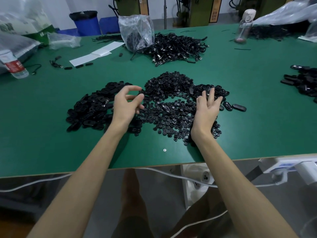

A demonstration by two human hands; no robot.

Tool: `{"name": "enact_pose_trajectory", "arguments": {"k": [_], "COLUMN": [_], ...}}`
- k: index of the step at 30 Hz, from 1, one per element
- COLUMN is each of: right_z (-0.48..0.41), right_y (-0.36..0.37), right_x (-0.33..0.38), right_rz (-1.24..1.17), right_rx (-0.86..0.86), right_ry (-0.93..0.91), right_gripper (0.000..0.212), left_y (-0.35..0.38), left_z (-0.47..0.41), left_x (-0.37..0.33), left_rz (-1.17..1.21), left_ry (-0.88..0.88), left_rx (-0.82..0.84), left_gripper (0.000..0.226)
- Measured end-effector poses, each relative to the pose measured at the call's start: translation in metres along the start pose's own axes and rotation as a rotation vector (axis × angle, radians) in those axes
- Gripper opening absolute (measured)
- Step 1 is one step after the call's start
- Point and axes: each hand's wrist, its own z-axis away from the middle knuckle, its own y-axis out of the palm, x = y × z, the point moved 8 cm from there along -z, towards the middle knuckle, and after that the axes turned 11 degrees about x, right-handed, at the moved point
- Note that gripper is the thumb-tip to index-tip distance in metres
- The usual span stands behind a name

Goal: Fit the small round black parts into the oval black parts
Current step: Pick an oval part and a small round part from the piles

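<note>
Many glossy round discs (171, 86) lie heaped around left hand (126, 104) and right hand (206, 107), fingers apart.

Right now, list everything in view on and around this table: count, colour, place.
table: one, green, fills the middle of the view
small round parts: a heap, uncountable, black, table centre
oval parts: a heap, black, left of the round ones; more under the right hand
second oval heap: one, black, right edge
cables: a tangled heap, black, far centre
plastic bag: one, clear, left of the cables
paper: white, far left of centre
water bottle: one, clear, red label, left edge
drinking bottle: one, clear, pale cap, far right
bin: one, blue, behind the table
left hand: fingers curled, between the heaps; grip unclear
right hand: fingers spread, resting on oval parts
</note>
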Motion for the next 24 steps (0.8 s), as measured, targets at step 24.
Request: {"name": "enact_pose_trajectory", "arguments": {"k": [24], "right_z": [0.005], "right_y": [0.041], "right_x": [-0.003], "right_rz": [0.895], "right_rx": [0.318], "right_ry": [-0.092], "right_gripper": [0.01], "left_y": [0.067], "left_z": [0.018], "left_x": [0.02], "left_rz": [0.513], "left_ry": [-0.122], "left_rx": [0.151], "left_gripper": [0.021]}}
